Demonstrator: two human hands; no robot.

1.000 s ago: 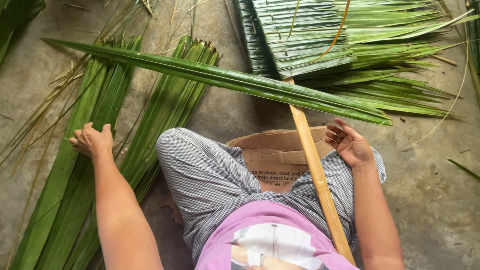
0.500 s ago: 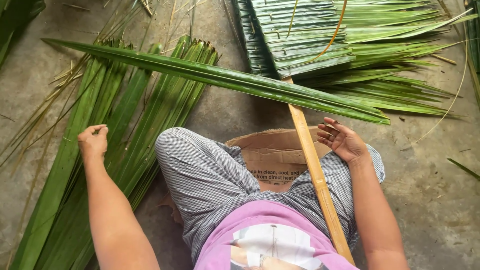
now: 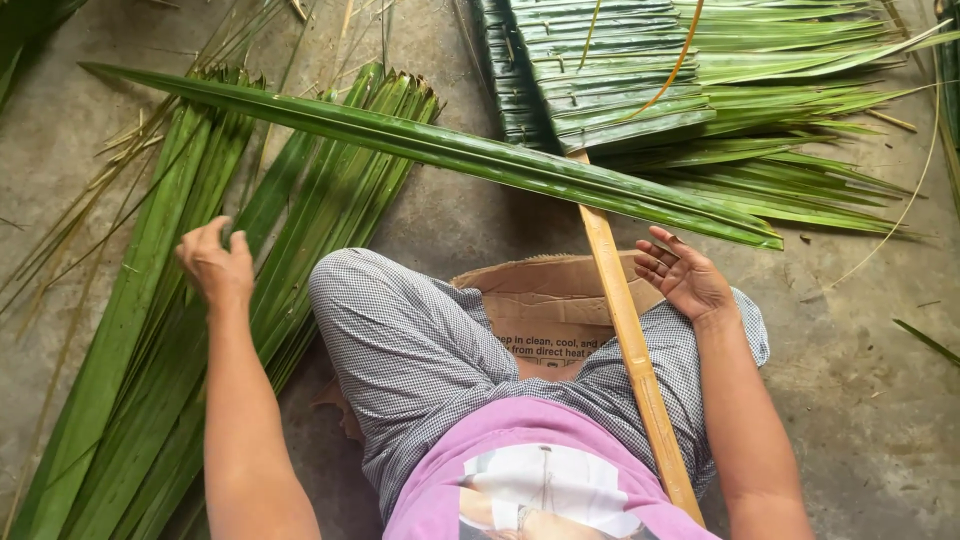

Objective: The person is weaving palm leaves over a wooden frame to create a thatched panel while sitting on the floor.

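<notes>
At the far left, a loose heap of long green palm leaves (image 3: 130, 330) lies fanned out flat on the concrete floor (image 3: 880, 400), laid lengthwise beside the seated person, probably so one blade can be taken at a time. The left hand (image 3: 215, 265) rests over this heap, its fingers (image 3: 205, 238) curled and drawn loosely together on one blade; whether they actually pinch it cannot be told. Crossing above, a single long folded leaf (image 3: 450, 155) stretches diagonally from upper left to lower right, its pointed end lying across a pale wooden slat (image 3: 625, 330). The slat runs from the person's lap up under a finished panel of folded leaves (image 3: 610, 80), which overlap like shingles along it, so it seems to serve as the spine they are folded over. The person sits on a flattened piece of brown cardboard (image 3: 540, 300), knees in checked cloth, which keeps them off the bare floor. Just right of the slat, the right hand (image 3: 685, 275) is held palm up with fingers (image 3: 652, 262) loosely spread, gripping nothing, close beneath the tip of the long leaf. Further right, the untrimmed leaf ends (image 3: 800, 190) of the panel splay out across the floor.
</notes>
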